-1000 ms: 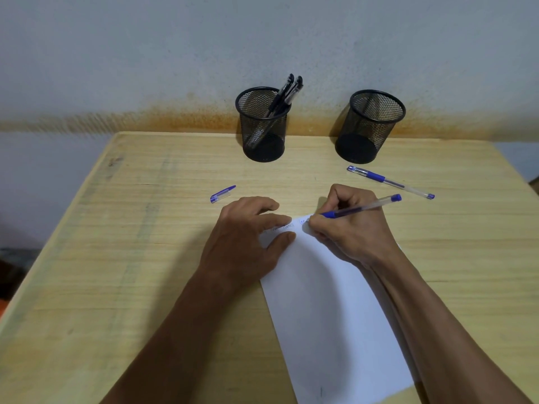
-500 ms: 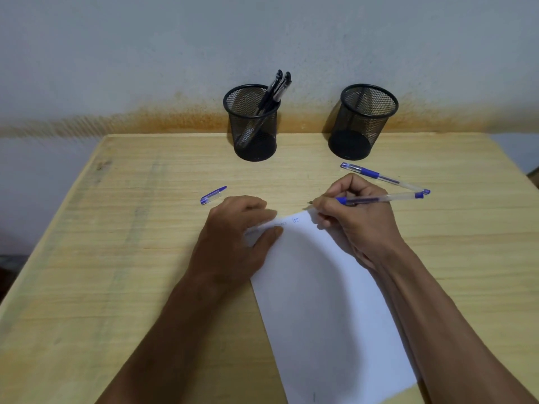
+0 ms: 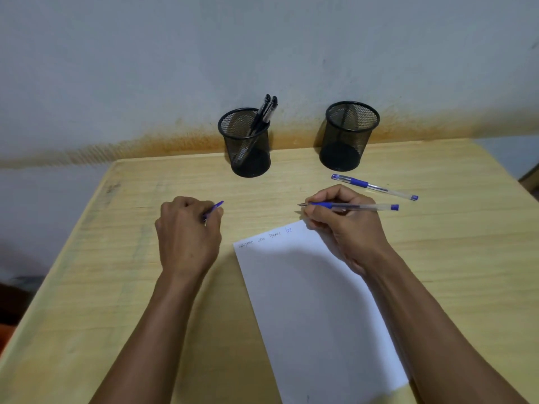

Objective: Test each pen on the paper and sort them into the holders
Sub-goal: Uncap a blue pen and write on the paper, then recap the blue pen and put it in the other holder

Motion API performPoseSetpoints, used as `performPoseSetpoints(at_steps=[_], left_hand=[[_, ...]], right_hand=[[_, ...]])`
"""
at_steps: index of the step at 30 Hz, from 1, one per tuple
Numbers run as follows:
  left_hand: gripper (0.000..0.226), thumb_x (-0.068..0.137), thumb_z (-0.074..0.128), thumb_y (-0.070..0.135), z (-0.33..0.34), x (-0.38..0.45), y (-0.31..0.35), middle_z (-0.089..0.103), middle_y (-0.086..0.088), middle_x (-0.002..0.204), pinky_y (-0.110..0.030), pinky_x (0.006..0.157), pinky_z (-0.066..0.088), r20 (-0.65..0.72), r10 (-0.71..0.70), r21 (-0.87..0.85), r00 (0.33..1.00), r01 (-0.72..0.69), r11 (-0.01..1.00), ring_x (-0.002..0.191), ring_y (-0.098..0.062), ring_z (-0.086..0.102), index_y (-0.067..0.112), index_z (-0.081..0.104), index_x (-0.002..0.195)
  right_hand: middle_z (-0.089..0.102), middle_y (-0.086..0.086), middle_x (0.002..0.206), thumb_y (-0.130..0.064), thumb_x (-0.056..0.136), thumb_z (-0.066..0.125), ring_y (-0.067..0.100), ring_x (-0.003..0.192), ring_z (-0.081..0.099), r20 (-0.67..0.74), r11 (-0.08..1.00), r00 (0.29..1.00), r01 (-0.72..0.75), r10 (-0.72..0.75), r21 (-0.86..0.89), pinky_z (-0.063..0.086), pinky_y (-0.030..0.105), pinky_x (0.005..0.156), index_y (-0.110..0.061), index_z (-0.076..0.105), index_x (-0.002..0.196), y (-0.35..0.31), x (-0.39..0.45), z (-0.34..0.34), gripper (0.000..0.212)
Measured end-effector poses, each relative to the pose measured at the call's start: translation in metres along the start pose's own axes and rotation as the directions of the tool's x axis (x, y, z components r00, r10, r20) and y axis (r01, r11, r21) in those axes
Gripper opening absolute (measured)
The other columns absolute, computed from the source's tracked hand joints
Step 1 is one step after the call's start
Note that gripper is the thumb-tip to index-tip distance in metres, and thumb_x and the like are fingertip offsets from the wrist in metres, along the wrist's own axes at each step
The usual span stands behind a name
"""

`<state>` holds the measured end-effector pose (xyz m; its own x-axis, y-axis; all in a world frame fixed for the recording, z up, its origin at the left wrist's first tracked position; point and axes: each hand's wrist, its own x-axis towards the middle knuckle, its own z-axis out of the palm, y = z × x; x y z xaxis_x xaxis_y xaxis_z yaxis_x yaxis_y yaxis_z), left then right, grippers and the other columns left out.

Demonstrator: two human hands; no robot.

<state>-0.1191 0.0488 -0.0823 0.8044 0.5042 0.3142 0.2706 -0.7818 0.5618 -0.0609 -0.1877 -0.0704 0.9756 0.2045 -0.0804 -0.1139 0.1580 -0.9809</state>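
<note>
A white sheet of paper (image 3: pixel 315 301) lies on the wooden table (image 3: pixel 116 287), with a few scribbles along its top edge. My right hand (image 3: pixel 347 228) holds an uncapped blue pen (image 3: pixel 361 206) level just above the sheet's top right corner, tip pointing left. My left hand (image 3: pixel 186 231), off the paper to the left, pinches the blue pen cap (image 3: pixel 214 209). A second blue pen (image 3: pixel 374 187), capped, lies on the table behind my right hand. Two black mesh holders stand at the back: the left holder (image 3: pixel 248 144) has two black pens (image 3: pixel 264 112) in it, the right holder (image 3: pixel 347 135) looks empty.
A grey wall with a rusty stain band runs behind the table. The table's left edge drops off to a dark floor. Bare wood lies between the holders and my hands.
My left hand left the paper, moved left and picked up the blue cap. My right hand lifted the pen off the sheet and turned it level. The camera tilted slightly.
</note>
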Motion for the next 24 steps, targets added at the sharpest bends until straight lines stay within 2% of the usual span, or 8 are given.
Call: performPoseSetpoints(at_steps=[5, 8, 9, 11, 13, 14, 17, 24], left_hand=[[0.014, 0.094, 0.06, 0.022, 0.003, 0.0, 0.0, 0.066, -0.002, 0.098, -0.041, 0.085, 0.039, -0.01, 0.043, 0.045, 0.999, -0.042, 0.998, 0.098, -0.027, 0.052, 0.019, 0.073, 0.089], [0.018, 0.097, 0.055, 0.02, -0.003, -0.004, 0.006, 0.068, 0.001, 0.09, -0.043, 0.081, 0.044, -0.067, 0.078, -0.023, 0.995, -0.08, 0.997, 0.09, -0.027, 0.055, 0.02, 0.07, 0.088], [0.018, 0.097, 0.054, 0.018, -0.007, -0.007, 0.011, 0.068, 0.003, 0.087, -0.042, 0.079, 0.045, -0.093, 0.084, -0.079, 0.992, -0.091, 0.993, 0.088, -0.027, 0.056, 0.018, 0.07, 0.089], [0.017, 0.098, 0.055, 0.017, -0.015, -0.016, 0.022, 0.066, 0.012, 0.085, -0.039, 0.077, 0.047, -0.114, 0.064, -0.24, 0.991, -0.09, 0.967, 0.088, -0.023, 0.059, 0.016, 0.071, 0.093], [0.016, 0.098, 0.057, 0.02, -0.024, -0.027, 0.034, 0.067, 0.018, 0.09, -0.033, 0.077, 0.05, -0.071, 0.04, -0.389, 0.997, -0.065, 0.919, 0.091, -0.012, 0.063, 0.018, 0.072, 0.097], [0.016, 0.098, 0.057, 0.021, -0.028, -0.031, 0.038, 0.07, 0.016, 0.093, -0.027, 0.077, 0.052, -0.037, 0.042, -0.442, 0.998, -0.054, 0.896, 0.091, -0.005, 0.065, 0.02, 0.073, 0.1], [0.017, 0.097, 0.059, 0.018, -0.04, -0.046, 0.048, 0.074, 0.012, 0.098, -0.013, 0.076, 0.052, 0.042, 0.096, -0.552, 0.994, -0.057, 0.832, 0.092, 0.0, 0.068, 0.02, 0.073, 0.107], [0.019, 0.095, 0.061, 0.013, -0.066, -0.073, 0.062, 0.074, 0.014, 0.096, -0.02, 0.081, 0.053, 0.043, 0.207, -0.615, 0.977, -0.138, 0.776, 0.096, -0.008, 0.069, 0.025, 0.073, 0.103]], right_hand=[[0.072, 0.024, 0.088, 0.011, 0.083, 0.072, 0.032, 0.079, 0.069, -0.018, 0.992, 0.998, 0.052, -0.055, -0.117, 0.062, 0.046, 0.079, 0.001, 0.068, 0.089, -0.002, -0.004, 0.006, 0.013], [0.074, 0.023, 0.088, 0.009, 0.083, 0.075, 0.035, 0.083, 0.073, -0.027, 0.994, 0.998, 0.051, -0.054, -0.098, 0.062, 0.053, 0.082, 0.001, 0.071, 0.09, -0.006, -0.008, 0.011, 0.011], [0.076, 0.019, 0.087, 0.007, 0.083, 0.076, 0.035, 0.084, 0.075, -0.029, 0.993, 0.998, 0.056, -0.06, -0.102, 0.064, 0.051, 0.082, -0.002, 0.073, 0.089, -0.009, -0.01, 0.012, 0.012], [0.08, 0.007, 0.086, 0.003, 0.084, 0.077, 0.024, 0.083, 0.077, -0.002, 0.983, 0.994, 0.111, -0.113, -0.147, 0.065, 0.036, 0.077, -0.008, 0.075, 0.091, -0.02, -0.017, 0.015, 0.014], [0.081, 0.004, 0.086, 0.0, 0.088, 0.074, 0.018, 0.082, 0.078, 0.045, 0.973, 0.983, 0.182, -0.178, -0.143, 0.062, 0.026, 0.071, -0.01, 0.075, 0.096, -0.035, -0.029, 0.021, 0.013], [0.08, 0.006, 0.087, -0.001, 0.089, 0.073, 0.019, 0.082, 0.078, 0.06, 0.97, 0.976, 0.213, -0.207, -0.115, 0.061, 0.026, 0.068, -0.008, 0.073, 0.098, -0.041, -0.036, 0.025, 0.011], [0.078, 0.009, 0.084, -0.008, 0.088, 0.076, 0.019, 0.079, 0.078, 0.069, 0.951, 0.955, 0.294, -0.288, -0.099, 0.061, 0.027, 0.062, -0.005, 0.068, 0.095, -0.057, -0.055, 0.035, 0.011], [0.074, 0.002, 0.076, -0.018, 0.084, 0.08, 0.011, 0.072, 0.07, 0.087, 0.9, 0.928, 0.371, -0.361, -0.229, 0.06, 0.028, 0.057, -0.012, 0.071, 0.082, -0.073, -0.081, 0.036, 0.012]])
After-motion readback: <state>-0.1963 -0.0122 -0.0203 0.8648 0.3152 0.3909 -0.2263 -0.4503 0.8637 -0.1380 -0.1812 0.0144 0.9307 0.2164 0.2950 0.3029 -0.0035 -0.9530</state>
